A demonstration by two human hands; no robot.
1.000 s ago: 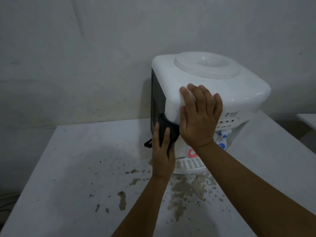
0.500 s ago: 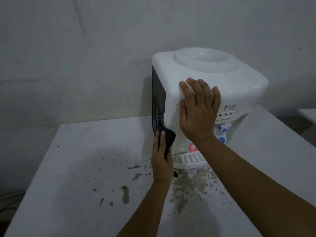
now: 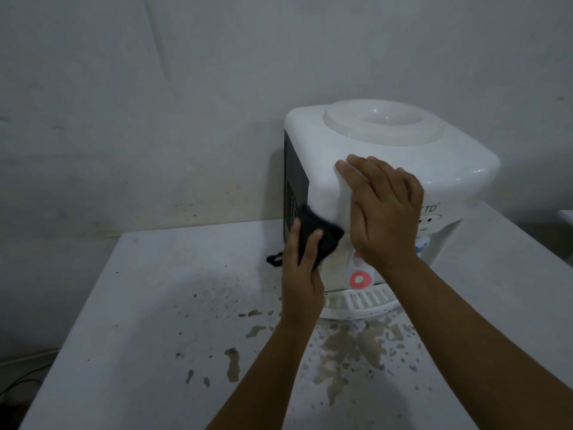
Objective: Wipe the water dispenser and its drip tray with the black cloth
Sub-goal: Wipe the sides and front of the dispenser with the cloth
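Observation:
A white water dispenser (image 3: pixel 403 156) with a black side panel stands on a white table (image 3: pixel 155 305). My left hand (image 3: pixel 302 274) presses the black cloth (image 3: pixel 322 237) with straight fingers against the dispenser's front left corner, low down. Flat on the front face just under the top edge lies my right hand (image 3: pixel 384 209), fingers together. The white slotted drip tray (image 3: pixel 366 302) juts out at the base, partly hidden by my right forearm. A red round tap button (image 3: pixel 359 279) shows below my right hand.
The tabletop in front of the dispenser carries brown flaked stains (image 3: pixel 347 346) and specks. A grey wall (image 3: pixel 186 103) stands right behind the dispenser. A cable (image 3: pixel 21 380) lies on the floor at the lower left. Another white surface edge (image 3: pixel 566 215) shows at far right.
My left hand slid the cloth down the dispenser's corner, then back up a little. My right hand tilted leftward on the front face. The camera view shifted slightly.

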